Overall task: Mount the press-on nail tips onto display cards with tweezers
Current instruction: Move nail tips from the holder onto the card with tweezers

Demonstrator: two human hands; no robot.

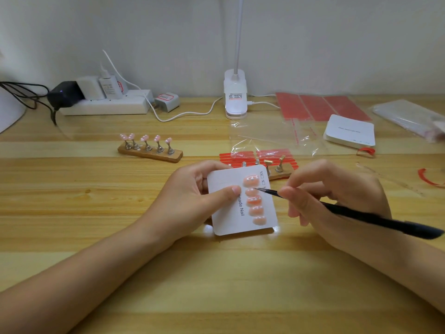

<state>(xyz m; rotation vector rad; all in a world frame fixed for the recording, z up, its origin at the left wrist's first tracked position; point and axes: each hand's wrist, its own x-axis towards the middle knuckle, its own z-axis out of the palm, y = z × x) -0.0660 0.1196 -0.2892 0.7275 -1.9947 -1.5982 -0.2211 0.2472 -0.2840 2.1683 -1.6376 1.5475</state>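
Observation:
My left hand [190, 198] grips a white display card [228, 213] printed "Handmade Nail", thumb pressed on its face. Several pink nail tips with white dots [254, 201] sit in a column down the card's right side. My right hand [332, 196] pinches black tweezers [361, 214], and their fine point touches the second tip from the top. A wooden stand [150, 154] at the left carries several more pink tips on metal pegs. A second stand [279, 169] with bare pegs lies partly hidden behind the card.
Red adhesive strip sheets [320, 107] and clear plastic bags [269, 138] lie at the back right beside a stack of blank cards [349, 132]. A clip lamp [235, 95], power strip [106, 106] and cables line the wall. Red strip scraps [428, 179] lie at right.

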